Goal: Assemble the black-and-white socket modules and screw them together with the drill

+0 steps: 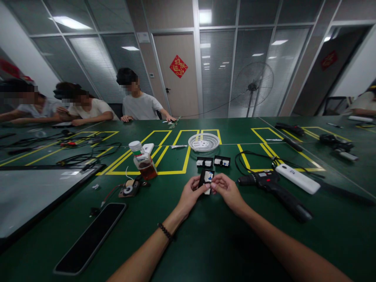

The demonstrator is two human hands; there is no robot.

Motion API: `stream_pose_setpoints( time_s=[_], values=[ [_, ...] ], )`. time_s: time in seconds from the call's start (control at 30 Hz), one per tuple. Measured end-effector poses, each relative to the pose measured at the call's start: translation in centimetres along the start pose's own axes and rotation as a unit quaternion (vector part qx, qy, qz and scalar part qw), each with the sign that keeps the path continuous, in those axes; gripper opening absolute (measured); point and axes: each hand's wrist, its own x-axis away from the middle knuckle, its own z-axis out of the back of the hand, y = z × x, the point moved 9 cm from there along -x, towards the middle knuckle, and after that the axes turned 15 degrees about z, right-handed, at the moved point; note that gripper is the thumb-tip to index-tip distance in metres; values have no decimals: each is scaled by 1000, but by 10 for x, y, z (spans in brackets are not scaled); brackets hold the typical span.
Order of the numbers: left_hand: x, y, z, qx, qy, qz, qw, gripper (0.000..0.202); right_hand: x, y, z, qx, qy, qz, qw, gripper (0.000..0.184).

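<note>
My left hand (190,192) and my right hand (226,188) meet over the green table (205,235), both pinched on a small black module (206,178) with white and blue parts. The left grips its left edge, the right its lower right side. Two similar black modules (204,162) (222,161) lie side by side just behind it. A white round slotted basket (203,142) sits further back.
A black power screwdriver (273,188) and a white oblong device (297,178) lie to the right. A bottle of brown liquid (143,160), a small spool part (128,190) and a dark phone-like slab (91,237) sit left. Three people sit at the far left.
</note>
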Motion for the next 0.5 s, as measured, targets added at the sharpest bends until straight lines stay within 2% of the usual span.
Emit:
stream_pose_setpoints(
  time_s=[0.3,0.4,0.5],
  values=[
    [0,-7,0,14,12,31,999,39,-2,-3,-3,-26,3,-11,1000,22],
    [-1,-7,0,26,10,36,999,39,-5,-5,5,-18,22,-4,1000,27],
    [-3,-4,9,28,29,33,999,41,-7,-3,18,33,29,3,999,26]
  ],
)
